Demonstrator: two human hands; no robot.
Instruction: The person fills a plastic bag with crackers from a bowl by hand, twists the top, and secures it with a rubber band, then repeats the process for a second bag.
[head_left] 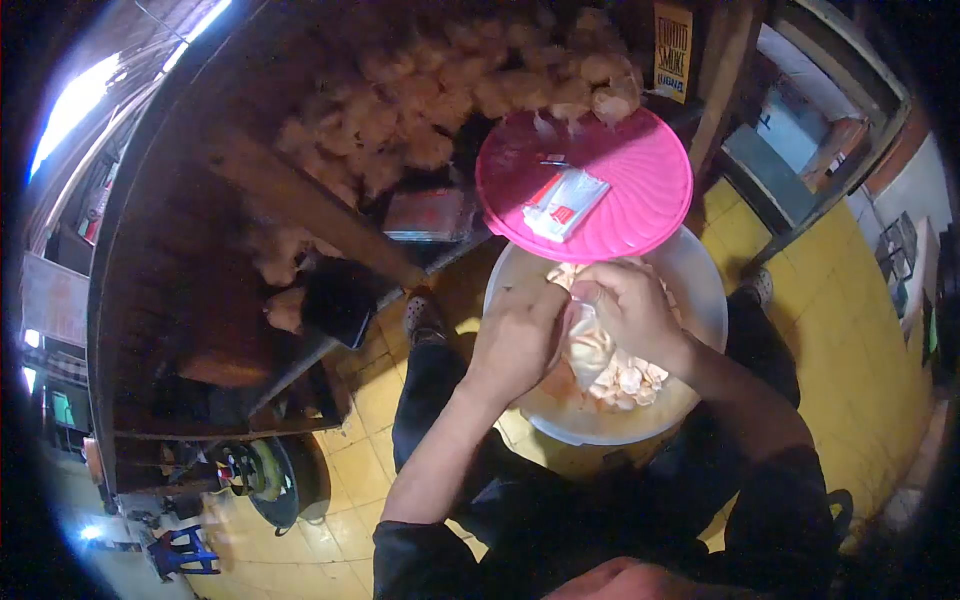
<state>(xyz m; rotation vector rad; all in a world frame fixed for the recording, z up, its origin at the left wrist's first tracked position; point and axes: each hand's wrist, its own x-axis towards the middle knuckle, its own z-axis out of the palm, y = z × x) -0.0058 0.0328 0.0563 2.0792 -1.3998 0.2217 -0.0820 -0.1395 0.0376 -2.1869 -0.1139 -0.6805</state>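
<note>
My left hand (517,335) and my right hand (635,308) meet over a large translucent tub (708,290). Both have their fingers closed on the top of a small clear plastic bag (588,355), which hangs between them. Pale, chip-like pieces (628,382) lie in the tub below and beside the bag. A pink lid (640,190) covers the tub's far edge, and a stack of white and red packets (565,203) rests on it.
Many filled bags (420,110) are heaped on the dark wooden table (300,190) at the left, near flat packs (428,214) and a dark phone-like object (340,302). A black basin (300,490) stands on yellow floor tiles (840,330) at lower left.
</note>
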